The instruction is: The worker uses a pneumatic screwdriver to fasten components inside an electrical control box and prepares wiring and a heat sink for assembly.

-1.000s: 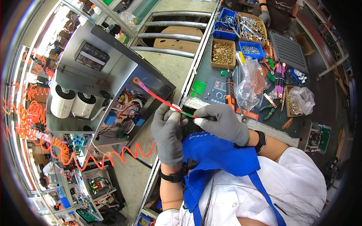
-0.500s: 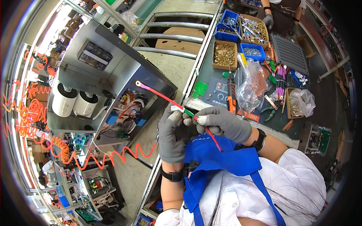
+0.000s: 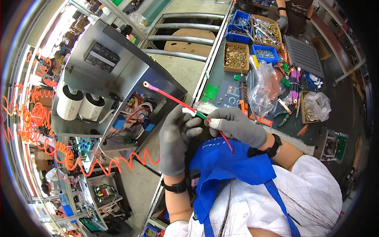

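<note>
A red cable (image 3: 173, 100) runs slantwise in front of me, with a ring lug (image 3: 146, 84) and pink sleeve at its far end. Gloved in grey, my right hand (image 3: 239, 127) pinches it between thumb and fingers, just below a green band (image 3: 201, 115). A white tag (image 3: 188, 112) sits beside that band. My left hand (image 3: 173, 142), gloved too, is beside the tag with its fingers apart and loosely bent; no grip on the cable shows. The cable's near end hangs over my blue apron (image 3: 221, 164).
An open metal cabinet (image 3: 138, 75) with white cylinders and wiring stands left, near coiled orange hose (image 3: 65, 154). On the right bench lie an electric screwdriver (image 3: 242, 94), a cardboard box of brass fasteners (image 3: 236, 57), pliers (image 3: 283, 118) and bundled cables (image 3: 294, 85). A co-worker's gloved hand (image 3: 282, 23) shows beyond.
My left hand has loosened from the cable and shifted left, its fingers spreading. The right hand keeps its pinch and has moved slightly right.
</note>
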Demonstrator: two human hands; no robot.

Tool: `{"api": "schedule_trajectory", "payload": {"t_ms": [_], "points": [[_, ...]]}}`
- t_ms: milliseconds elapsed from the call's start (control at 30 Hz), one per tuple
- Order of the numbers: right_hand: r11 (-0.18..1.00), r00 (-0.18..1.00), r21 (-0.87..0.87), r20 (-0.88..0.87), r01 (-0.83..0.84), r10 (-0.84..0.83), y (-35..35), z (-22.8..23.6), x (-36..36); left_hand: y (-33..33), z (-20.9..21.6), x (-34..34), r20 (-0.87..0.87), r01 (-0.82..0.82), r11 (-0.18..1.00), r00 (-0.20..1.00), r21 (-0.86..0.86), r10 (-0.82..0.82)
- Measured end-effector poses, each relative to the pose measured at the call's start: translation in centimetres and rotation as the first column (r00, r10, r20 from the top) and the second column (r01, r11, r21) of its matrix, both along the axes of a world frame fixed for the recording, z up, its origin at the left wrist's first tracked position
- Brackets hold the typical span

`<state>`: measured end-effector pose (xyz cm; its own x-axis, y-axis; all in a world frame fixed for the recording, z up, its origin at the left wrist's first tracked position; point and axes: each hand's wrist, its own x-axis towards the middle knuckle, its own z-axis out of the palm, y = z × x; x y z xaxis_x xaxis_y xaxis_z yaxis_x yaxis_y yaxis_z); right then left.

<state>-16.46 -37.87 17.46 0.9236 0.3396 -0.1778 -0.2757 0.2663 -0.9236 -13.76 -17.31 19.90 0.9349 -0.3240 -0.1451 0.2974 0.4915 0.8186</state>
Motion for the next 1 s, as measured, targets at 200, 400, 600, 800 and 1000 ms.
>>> {"api": "schedule_trajectory", "payload": {"t_ms": [200,400,600,800,1000], "points": [[0.994,0.987,-0.104,0.156,0.045,-0.029,0.6,-0.7,0.2,-0.3,0.6,0.4,0.041,-0.036,0.889,0.999,0.456,0.019],[0.992,0.992,-0.106,0.116,0.066,-0.054,0.4,0.2,0.4,-2.0,-0.8,0.1,-0.138,-0.044,0.997,0.99,-0.066,0.035],[0.997,0.999,0.081,-0.033,-0.011,0.013,0.2,0.5,0.3,-2.5,-0.4,-0.4,-0.198,-0.104,0.994,0.974,0.039,0.11],[0.994,0.993,0.1,-0.101,-0.047,0.057,0.6,-0.4,0.6,-2.8,0.2,-0.5,-0.169,-0.169,0.969,0.965,0.181,0.2],[0.995,0.989,0.098,-0.142,-0.018,0.032,0.7,-0.1,0.6,-3.4,0.1,-0.6,-0.026,-0.251,0.931,0.963,0.265,0.267]]}}
